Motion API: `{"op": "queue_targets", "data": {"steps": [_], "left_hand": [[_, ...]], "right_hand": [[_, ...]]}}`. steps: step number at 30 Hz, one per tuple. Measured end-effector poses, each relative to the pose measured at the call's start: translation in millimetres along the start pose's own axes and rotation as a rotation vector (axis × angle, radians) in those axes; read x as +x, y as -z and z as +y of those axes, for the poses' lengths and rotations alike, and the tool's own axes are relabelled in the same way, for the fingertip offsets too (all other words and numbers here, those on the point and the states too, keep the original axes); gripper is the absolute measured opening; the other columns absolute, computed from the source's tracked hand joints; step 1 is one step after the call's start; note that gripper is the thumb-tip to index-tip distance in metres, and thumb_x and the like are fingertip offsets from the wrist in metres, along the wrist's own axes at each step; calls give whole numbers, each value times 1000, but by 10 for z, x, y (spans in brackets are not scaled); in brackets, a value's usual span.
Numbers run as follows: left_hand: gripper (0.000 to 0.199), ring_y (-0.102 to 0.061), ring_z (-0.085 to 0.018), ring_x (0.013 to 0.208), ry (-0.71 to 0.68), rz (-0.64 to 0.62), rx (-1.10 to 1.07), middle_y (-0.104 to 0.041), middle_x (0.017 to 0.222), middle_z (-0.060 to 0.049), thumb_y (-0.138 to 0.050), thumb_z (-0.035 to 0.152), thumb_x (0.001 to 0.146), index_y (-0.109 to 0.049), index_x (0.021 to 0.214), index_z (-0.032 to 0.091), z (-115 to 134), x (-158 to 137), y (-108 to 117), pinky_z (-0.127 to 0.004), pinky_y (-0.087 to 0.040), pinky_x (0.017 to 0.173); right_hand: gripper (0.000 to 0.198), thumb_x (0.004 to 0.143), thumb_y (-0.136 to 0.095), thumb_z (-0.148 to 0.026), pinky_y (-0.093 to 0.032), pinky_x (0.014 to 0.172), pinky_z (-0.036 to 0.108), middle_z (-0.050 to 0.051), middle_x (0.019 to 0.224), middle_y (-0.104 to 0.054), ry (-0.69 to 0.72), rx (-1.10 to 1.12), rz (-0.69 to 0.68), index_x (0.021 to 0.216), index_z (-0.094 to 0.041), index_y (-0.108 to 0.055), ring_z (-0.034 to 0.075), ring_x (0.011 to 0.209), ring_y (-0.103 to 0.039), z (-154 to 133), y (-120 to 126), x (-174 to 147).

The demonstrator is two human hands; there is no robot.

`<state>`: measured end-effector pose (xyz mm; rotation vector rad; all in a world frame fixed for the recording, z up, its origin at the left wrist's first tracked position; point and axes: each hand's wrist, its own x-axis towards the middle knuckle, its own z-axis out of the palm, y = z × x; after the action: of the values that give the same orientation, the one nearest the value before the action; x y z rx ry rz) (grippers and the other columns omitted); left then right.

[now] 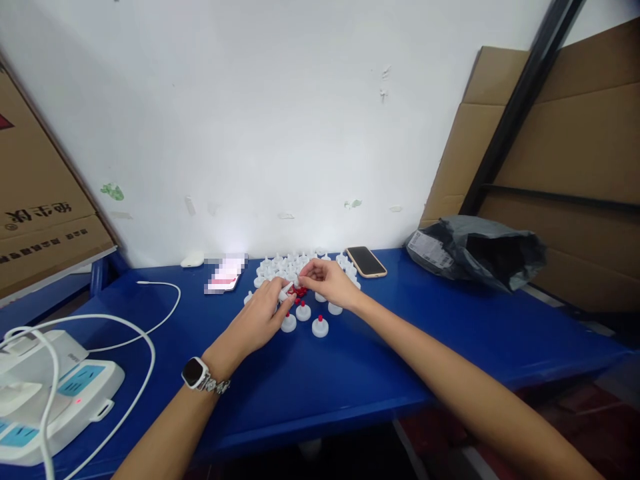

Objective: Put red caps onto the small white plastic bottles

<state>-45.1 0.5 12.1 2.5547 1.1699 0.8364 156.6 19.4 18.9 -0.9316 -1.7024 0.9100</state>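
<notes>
My left hand [260,308] has its fingers closed around a white nozzle cap [286,291], whose pointed spout leans up to the right. Close beside it, my right hand [326,280] pinches with thumb and forefinger near the spout; whatever lies between those fingertips is too small to make out. Below the fingers is a small heap of red tips [300,292], partly hidden by the hands. Nearer to me stand white caps with red tips on top, one of them a red-tipped cap [320,327]. Behind the hands spreads a cluster of white nozzle caps [273,267].
A dark-screened phone [367,261] lies right of the caps, a lit phone [227,275] left, near a white earphone case [193,259]. A grey plastic bag [475,250] sits at the right. A power strip [75,407] with white cables occupies the left of the blue table [310,380].
</notes>
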Motion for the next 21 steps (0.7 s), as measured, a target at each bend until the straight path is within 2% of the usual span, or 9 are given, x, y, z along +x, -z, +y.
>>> {"op": "queue_targets", "data": {"steps": [3, 9, 11, 15, 21], "left_hand": [[33, -57, -22, 85, -9, -22, -19, -58, 92, -5, -34, 46, 98, -51, 111, 21, 43, -5, 8, -38, -47, 77], [32, -61, -22, 84, 7, -44, -122, -61, 93, -6, -36, 46, 98, -48, 111, 20, 152, -34, 46, -38, -48, 78], [37, -63, -22, 90, 14, -15, -177, -63, 100, -8, -37, 45, 98, -42, 123, 19, 175, -41, 45, -38, -49, 81], [60, -60, -28, 109, 9, 23, -182, -60, 121, -15, -38, 46, 97, -19, 147, 18, 196, -44, 41, -43, -50, 89], [66, -42, -29, 135, -36, -18, -112, -36, 150, -17, -35, 46, 99, -8, 153, 22, 185, -42, 47, -45, -41, 106]], "right_hand": [[32, 71, -75, -44, -48, 63, 27, 0, 70, -65, -15, 215, 28, 77, -17, -59, 13, 65, -61, -29, -98, -14], [37, 66, -80, -45, -41, 54, 24, -2, 62, -61, -41, 312, 8, 69, -17, -57, 9, 54, -52, -122, -152, -58], [36, 67, -79, -45, -40, 53, 23, -2, 62, -60, -49, 339, 16, 70, -17, -57, 8, 53, -51, -141, -160, -70], [38, 66, -80, -46, -38, 50, 23, -4, 58, -58, -70, 409, 66, 70, -18, -54, 8, 50, -47, -186, -195, -85], [44, 65, -79, -49, -34, 48, 23, -6, 53, -51, -43, 385, 66, 66, -19, -47, 7, 48, -41, -248, -213, -121]]}}
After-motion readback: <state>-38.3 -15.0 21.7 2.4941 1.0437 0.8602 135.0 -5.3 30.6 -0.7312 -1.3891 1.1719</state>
